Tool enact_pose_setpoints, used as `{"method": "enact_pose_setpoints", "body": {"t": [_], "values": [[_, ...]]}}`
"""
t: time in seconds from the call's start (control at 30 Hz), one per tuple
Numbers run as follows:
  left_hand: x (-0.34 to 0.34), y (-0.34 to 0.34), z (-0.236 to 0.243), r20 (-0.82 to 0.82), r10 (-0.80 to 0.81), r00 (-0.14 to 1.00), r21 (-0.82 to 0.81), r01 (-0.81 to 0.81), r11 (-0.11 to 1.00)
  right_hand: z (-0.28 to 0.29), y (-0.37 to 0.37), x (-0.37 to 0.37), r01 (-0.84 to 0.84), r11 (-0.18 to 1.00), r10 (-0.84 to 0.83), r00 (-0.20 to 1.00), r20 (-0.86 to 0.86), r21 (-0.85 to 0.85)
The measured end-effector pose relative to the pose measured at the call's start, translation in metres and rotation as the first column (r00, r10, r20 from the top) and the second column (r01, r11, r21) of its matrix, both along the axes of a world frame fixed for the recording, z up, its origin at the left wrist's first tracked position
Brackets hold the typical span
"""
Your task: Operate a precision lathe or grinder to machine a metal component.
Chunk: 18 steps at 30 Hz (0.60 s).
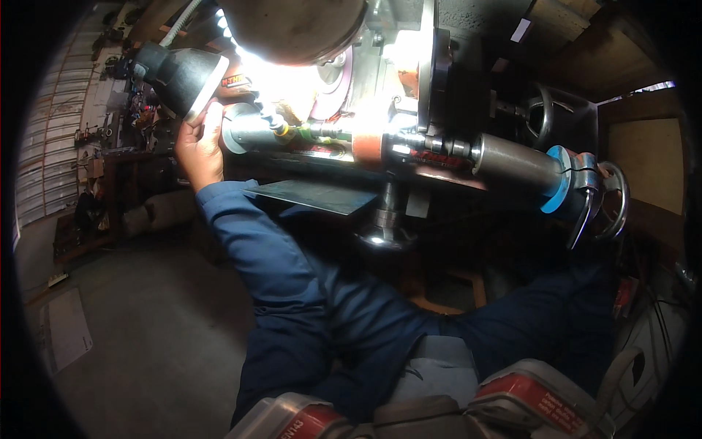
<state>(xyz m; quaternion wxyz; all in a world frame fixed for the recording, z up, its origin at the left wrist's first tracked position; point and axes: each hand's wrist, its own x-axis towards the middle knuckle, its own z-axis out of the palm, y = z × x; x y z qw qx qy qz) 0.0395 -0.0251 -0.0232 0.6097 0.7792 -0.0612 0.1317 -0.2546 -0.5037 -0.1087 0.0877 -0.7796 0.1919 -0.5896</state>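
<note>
My left hand (201, 146) has its fingers bent at the rim of a black lamp (172, 80) on a flexible neck, gripping it at the upper left. Just right of the hand is a grey cylindrical housing (241, 135) on a brightly lit machine. A pinkish grinding wheel (333, 91) sits behind a horizontal shaft (450, 146) with several collars. A red-brown block (365, 146) stands midway along it. To the right are a steel cylinder (515, 164), a blue ring (556, 197) and curved metal handles (614, 205). My right hand cannot be seen.
A dark plate (322, 194) projects below the machine above a metal handwheel (384, 238). My legs (365, 307) are beneath. A cluttered bench (110, 161) stands at left by a corrugated wall (55, 124). A flat board (62, 329) lies on the floor; cables (654, 314) hang at right.
</note>
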Motion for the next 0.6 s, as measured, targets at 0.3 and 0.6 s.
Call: {"method": "enact_pose_setpoints", "body": {"t": [0.3,0.6], "values": [[-0.006,-0.009,0.004,0.039,0.021,0.999,0.030,-0.022,0.999,0.054,0.000,-0.003,-0.015,0.989,0.055,0.961,-0.270,0.149],[-0.005,0.002,0.005,0.032,-0.015,0.999,-0.002,0.015,1.000,0.095,-0.016,0.001,-0.015,0.964,0.171,0.801,-0.573,0.267]]}}
